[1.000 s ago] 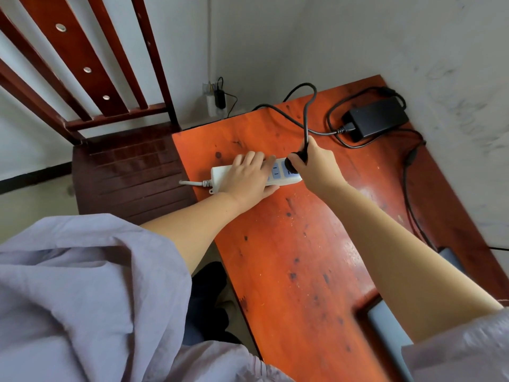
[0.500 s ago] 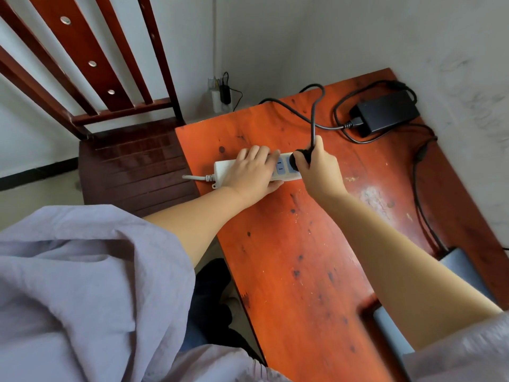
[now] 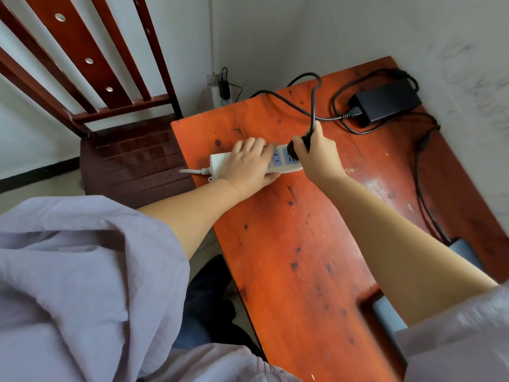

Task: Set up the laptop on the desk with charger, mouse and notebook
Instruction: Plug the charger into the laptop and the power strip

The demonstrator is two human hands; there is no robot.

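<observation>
The charger's plug (image 3: 298, 143) sits pinched in our right hand (image 3: 316, 158), at the far socket of the white power strip (image 3: 285, 162). We judge the step in hand to be plugging in the charger; whether the prongs are fully seated we cannot tell. Our left hand (image 3: 248, 166) lies flat on the strip, fingers (image 3: 254, 146) pressed together, pinning it to the counter (image 3: 289, 257). Next, we think, comes a firm straight push while the strip is held. Beyond the right fingers, the black power brick (image 3: 385, 102) rests near the wall, its cable (image 3: 418, 183) trailing back toward the laptop (image 3: 465, 250) under our right forearm. A wooden chair (image 3: 132, 161) stands left of the strip. Nothing blocks the socket.
</observation>
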